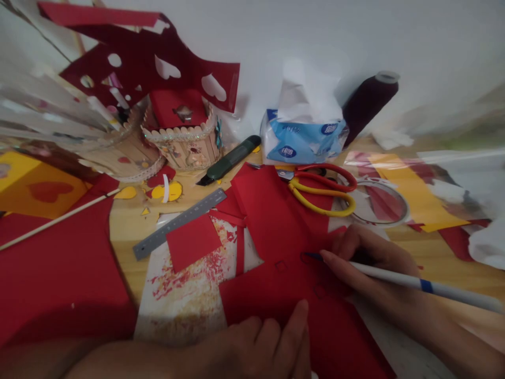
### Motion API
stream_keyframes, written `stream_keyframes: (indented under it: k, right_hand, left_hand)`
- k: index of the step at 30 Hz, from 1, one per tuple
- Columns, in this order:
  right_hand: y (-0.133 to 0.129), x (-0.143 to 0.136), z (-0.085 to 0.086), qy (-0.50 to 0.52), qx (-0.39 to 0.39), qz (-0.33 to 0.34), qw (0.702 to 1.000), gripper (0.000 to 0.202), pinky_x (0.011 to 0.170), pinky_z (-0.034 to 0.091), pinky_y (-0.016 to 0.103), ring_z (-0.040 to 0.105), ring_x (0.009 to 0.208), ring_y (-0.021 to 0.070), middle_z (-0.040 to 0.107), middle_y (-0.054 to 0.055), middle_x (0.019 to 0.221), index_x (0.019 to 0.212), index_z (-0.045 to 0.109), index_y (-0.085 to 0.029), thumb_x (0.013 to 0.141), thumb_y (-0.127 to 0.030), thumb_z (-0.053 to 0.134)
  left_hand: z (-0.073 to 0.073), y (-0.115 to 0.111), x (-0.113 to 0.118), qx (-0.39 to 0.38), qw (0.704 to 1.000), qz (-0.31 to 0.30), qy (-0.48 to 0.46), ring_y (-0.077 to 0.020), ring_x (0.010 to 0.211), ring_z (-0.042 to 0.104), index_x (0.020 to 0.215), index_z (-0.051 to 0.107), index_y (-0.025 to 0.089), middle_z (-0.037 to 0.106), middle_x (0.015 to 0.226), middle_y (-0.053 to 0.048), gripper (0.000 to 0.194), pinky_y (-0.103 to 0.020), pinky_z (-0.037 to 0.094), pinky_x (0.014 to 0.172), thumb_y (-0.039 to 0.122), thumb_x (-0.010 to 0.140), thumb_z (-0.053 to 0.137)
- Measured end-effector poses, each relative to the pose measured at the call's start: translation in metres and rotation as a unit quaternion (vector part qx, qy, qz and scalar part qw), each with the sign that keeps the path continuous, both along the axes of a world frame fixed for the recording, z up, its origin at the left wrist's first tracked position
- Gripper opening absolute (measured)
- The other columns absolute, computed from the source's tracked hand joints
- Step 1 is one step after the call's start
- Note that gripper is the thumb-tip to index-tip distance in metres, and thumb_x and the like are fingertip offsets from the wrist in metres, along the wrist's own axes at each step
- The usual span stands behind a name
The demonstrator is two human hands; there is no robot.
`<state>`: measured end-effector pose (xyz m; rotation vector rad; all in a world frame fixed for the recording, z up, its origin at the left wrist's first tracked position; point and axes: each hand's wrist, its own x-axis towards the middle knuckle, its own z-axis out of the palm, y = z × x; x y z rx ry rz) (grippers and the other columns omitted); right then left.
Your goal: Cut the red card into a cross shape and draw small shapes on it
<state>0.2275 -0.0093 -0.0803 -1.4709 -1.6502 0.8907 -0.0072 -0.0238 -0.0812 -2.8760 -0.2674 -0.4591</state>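
My right hand (366, 258) is closed around a white pen (394, 276) with a blue band and a dark blue tip. The tip meets a sheet of red paper (260, 300), at a small dark outline. Other small outlines, one of them a square, are drawn nearby on that sheet. Across its lower part lies my left hand (272, 342), the index finger stretched out and the other fingers loosely bent, with no object visible in it. Another red sheet (272, 210) lies just beyond, touching the drawn one.
Red-and-yellow scissors (323, 192), a roll of tape (382, 202), a grey ruler (181, 223) and a green utility knife (231, 160) lie around the work. Behind stand a tissue pack (303, 139), a dark thread spool (371, 105) and decorated wooden-stick holders (185, 145). A stained white board (177, 321) lies underneath.
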Motion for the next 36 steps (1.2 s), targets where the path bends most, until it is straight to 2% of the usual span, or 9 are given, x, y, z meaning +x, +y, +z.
stream_keyframes:
  k: [6, 15, 19, 29, 36]
  right_hand:
    - [0.001, 0.000, -0.002, -0.014, -0.005, 0.009, 1.000, 0.030, 0.043, 0.039, 0.022, 0.048, 0.051, 0.0120, 0.054, -0.005, 0.059, 0.068, 0.049, -0.025, 0.092, -0.033, 0.066]
    - [0.002, -0.006, 0.005, -0.022, 0.020, -0.014, 0.999, 0.030, 0.039, 0.036, 0.020, 0.043, 0.045, 0.0102, 0.050, -0.006, 0.053, 0.063, 0.048, -0.025, 0.087, -0.026, 0.066]
    - [0.000, -0.004, 0.001, -0.009, -0.002, -0.012, 1.000, 0.030, 0.040, 0.036, 0.021, 0.044, 0.047, 0.0110, 0.051, -0.006, 0.054, 0.065, 0.046, -0.025, 0.090, -0.026, 0.064]
    - [0.000, -0.003, 0.001, -0.004, 0.005, 0.012, 1.000, 0.032, 0.039, 0.032, 0.020, 0.039, 0.044, 0.0093, 0.046, -0.007, 0.054, 0.064, 0.038, -0.025, 0.089, -0.021, 0.059]
    - [-0.003, 0.001, -0.001, -0.009, -0.019, 0.025, 0.999, 0.033, 0.039, 0.030, 0.021, 0.037, 0.044, 0.0097, 0.045, -0.007, 0.053, 0.064, 0.037, -0.025, 0.090, -0.025, 0.058]
  left_hand:
    - [0.001, 0.000, 0.000, -0.006, 1.000, 0.005, 0.011, -0.0072, 0.047, 0.053, 0.103, 0.069, 0.015, 0.076, 0.112, -0.007, 0.019, -0.018, 0.041, 0.038, 0.014, 0.095, 0.052]
    - [-0.007, -0.002, 0.002, 0.008, 0.998, 0.008, -0.060, -0.0071, 0.040, 0.048, 0.095, 0.069, 0.012, 0.078, 0.104, -0.009, 0.019, -0.019, 0.035, 0.031, 0.011, 0.094, 0.050]
    - [-0.002, 0.000, 0.000, -0.011, 1.000, -0.010, 0.005, -0.0073, 0.045, 0.055, 0.103, 0.070, 0.013, 0.076, 0.111, -0.009, 0.022, -0.017, 0.042, 0.037, 0.011, 0.094, 0.050]
    - [0.004, 0.003, -0.001, -0.010, 1.000, -0.009, 0.017, -0.0074, 0.046, 0.055, 0.104, 0.071, 0.015, 0.077, 0.109, -0.006, 0.028, -0.018, 0.042, 0.038, 0.010, 0.098, 0.043]
    - [0.001, 0.001, -0.001, -0.010, 1.000, -0.008, 0.013, -0.0081, 0.047, 0.056, 0.104, 0.071, 0.015, 0.077, 0.109, -0.006, 0.028, -0.018, 0.042, 0.038, 0.011, 0.099, 0.044]
